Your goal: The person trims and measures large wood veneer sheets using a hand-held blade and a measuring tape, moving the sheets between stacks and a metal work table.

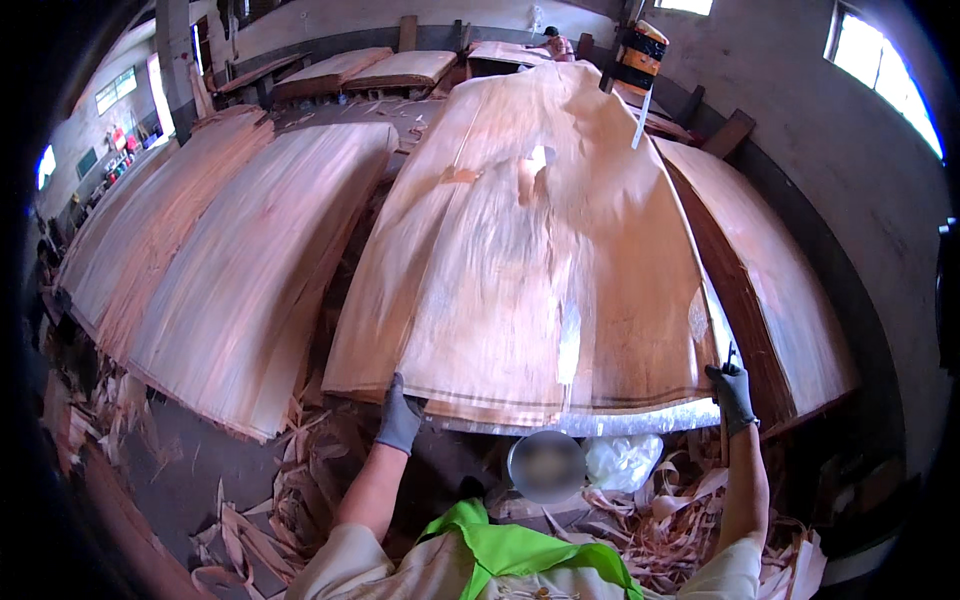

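Observation:
A wide, thin wood veneer sheet (pixel 500 330) stretches away from me over a long table, its near edge curving across in front of me. It has a torn hole and a pale slit near the middle. My left hand (pixel 400 415), in a grey glove, is closed on the near edge at the left. At the right corner my right hand (pixel 733 395), also gloved, is closed at the sheet's edge. A thin dark object (pixel 731 354) sticks up beside its fingers; its kind is unclear. Below the sheet shows a shiny metal table edge (pixel 590 422).
Veneer stacks (pixel 250 260) lie to the left, and another stack (pixel 770 270) stands at the right. Veneer scraps (pixel 670 520) litter the floor near a round container (pixel 546 466) and a clear plastic bag (pixel 624 462). Another person (pixel 556 44) stands at the far end.

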A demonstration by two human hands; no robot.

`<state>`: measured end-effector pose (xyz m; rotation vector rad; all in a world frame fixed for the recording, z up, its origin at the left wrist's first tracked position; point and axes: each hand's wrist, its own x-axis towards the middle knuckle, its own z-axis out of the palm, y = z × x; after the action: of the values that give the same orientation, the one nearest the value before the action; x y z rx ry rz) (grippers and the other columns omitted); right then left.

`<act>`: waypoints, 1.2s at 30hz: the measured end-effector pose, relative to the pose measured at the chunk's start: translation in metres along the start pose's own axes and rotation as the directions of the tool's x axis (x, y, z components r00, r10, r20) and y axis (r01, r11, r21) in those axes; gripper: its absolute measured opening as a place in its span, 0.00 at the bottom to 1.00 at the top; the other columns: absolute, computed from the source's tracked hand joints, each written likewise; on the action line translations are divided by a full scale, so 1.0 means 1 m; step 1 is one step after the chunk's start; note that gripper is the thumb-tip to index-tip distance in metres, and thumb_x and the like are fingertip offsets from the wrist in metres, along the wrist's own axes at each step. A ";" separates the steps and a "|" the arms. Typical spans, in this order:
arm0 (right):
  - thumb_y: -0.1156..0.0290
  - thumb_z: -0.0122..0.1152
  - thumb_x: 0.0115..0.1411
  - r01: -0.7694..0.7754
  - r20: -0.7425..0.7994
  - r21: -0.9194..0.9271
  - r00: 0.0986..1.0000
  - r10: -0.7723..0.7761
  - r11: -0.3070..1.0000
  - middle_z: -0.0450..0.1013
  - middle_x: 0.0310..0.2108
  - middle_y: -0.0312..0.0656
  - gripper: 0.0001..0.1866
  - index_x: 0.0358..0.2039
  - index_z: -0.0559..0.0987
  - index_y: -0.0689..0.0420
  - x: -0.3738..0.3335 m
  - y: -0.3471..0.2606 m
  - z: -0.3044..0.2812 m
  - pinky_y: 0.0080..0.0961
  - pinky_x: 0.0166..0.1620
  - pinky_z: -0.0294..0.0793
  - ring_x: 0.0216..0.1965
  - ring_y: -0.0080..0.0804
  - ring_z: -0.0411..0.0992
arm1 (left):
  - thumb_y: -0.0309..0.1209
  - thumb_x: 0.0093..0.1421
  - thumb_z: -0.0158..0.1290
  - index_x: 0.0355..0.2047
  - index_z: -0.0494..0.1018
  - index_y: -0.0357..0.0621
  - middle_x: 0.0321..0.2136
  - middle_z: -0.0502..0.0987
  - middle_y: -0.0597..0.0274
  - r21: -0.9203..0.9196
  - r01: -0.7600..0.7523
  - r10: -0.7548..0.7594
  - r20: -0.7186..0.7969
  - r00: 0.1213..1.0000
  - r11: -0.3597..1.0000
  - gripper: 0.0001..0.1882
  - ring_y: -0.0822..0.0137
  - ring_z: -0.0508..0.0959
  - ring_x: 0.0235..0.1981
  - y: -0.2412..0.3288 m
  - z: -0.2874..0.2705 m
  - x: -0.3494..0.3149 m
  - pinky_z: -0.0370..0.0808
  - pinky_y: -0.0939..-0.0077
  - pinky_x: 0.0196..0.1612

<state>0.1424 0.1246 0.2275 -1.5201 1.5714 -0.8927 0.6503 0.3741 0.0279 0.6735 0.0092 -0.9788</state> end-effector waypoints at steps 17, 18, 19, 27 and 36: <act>0.67 0.64 0.49 -0.130 0.131 0.109 0.985 0.115 0.986 0.65 0.12 0.32 0.10 0.19 0.74 0.57 0.112 0.072 0.026 0.20 0.12 0.60 0.09 0.20 0.60 | 0.45 0.60 0.49 0.53 0.63 0.47 0.50 0.70 0.64 0.123 -0.003 0.020 -0.132 0.991 0.992 0.25 0.64 0.72 0.48 -0.086 -0.019 0.072 0.73 0.69 0.46; 0.67 0.64 0.50 -0.148 0.140 0.132 0.982 0.130 0.980 0.65 0.12 0.32 0.10 0.19 0.74 0.57 0.121 0.080 0.024 0.20 0.12 0.59 0.09 0.20 0.60 | 0.46 0.60 0.49 0.53 0.63 0.48 0.50 0.70 0.64 0.128 0.011 0.006 -0.133 0.991 0.992 0.25 0.65 0.72 0.48 -0.092 -0.017 0.077 0.73 0.68 0.47; 0.66 0.64 0.50 -0.165 0.151 0.155 0.978 0.142 0.974 0.65 0.12 0.32 0.11 0.19 0.74 0.57 0.130 0.088 0.024 0.20 0.12 0.59 0.09 0.20 0.60 | 0.46 0.60 0.49 0.53 0.64 0.48 0.50 0.70 0.64 0.133 0.024 -0.006 -0.134 0.991 0.991 0.25 0.65 0.72 0.48 -0.097 -0.014 0.083 0.72 0.67 0.47; 0.49 0.60 0.53 -0.323 0.319 0.008 0.898 0.304 0.946 0.73 0.18 0.46 0.24 0.24 0.76 0.62 0.125 0.199 -0.022 0.29 0.18 0.67 0.15 0.33 0.70 | 0.50 0.59 0.47 0.62 0.52 0.48 0.61 0.55 0.58 0.290 -0.094 0.208 -0.390 0.897 0.952 0.35 0.59 0.55 0.62 -0.130 0.081 0.031 0.57 0.64 0.60; 0.60 0.56 0.53 0.132 0.064 -0.627 0.991 -0.119 0.768 0.70 0.18 0.48 0.12 0.20 0.73 0.55 -0.123 0.309 -0.080 0.41 0.27 0.68 0.23 0.51 0.69 | 0.40 0.58 0.50 0.53 0.65 0.59 0.52 0.63 0.69 0.228 -0.019 0.079 -0.257 0.963 0.973 0.21 0.65 0.65 0.50 -0.159 0.034 0.035 0.66 0.69 0.48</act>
<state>-0.0729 0.2605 -0.0015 -2.1115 1.8813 -0.4106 0.5390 0.2701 -0.0386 1.0056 0.1184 -0.8429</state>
